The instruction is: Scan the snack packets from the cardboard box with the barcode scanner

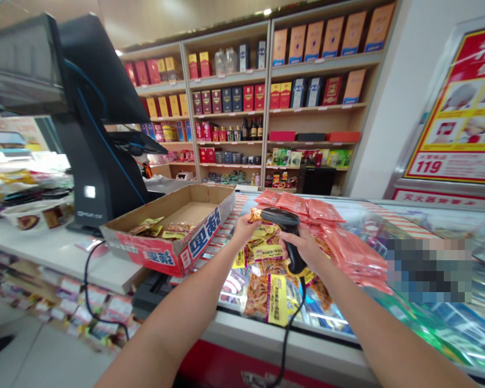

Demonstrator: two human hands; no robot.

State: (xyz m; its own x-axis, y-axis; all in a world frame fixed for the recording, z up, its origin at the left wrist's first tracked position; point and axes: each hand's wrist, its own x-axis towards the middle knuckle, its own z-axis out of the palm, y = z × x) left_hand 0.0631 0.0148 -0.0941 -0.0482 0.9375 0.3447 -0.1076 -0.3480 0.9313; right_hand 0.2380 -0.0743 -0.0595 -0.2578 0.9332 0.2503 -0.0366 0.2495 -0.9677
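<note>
My right hand (301, 245) is closed around the handle of a black barcode scanner (281, 217), its cable hanging over the counter's front edge. The scanner's head points left, towards my left hand (246, 229). That hand is closed on a snack packet (256, 215), which the scanner's head partly covers. Below both hands, several yellow and purple snack packets (275, 299) lie on the glass counter. To the left, an open cardboard box (210, 237) holds several more packets (178, 231) at its near end.
Orange-red packets (351, 250) are piled right of my hands, with green packages (420, 323) nearer the front. A black checkout terminal (92, 145) stands at the left. Shelves (228, 116) of boxed goods and bottles line the back wall.
</note>
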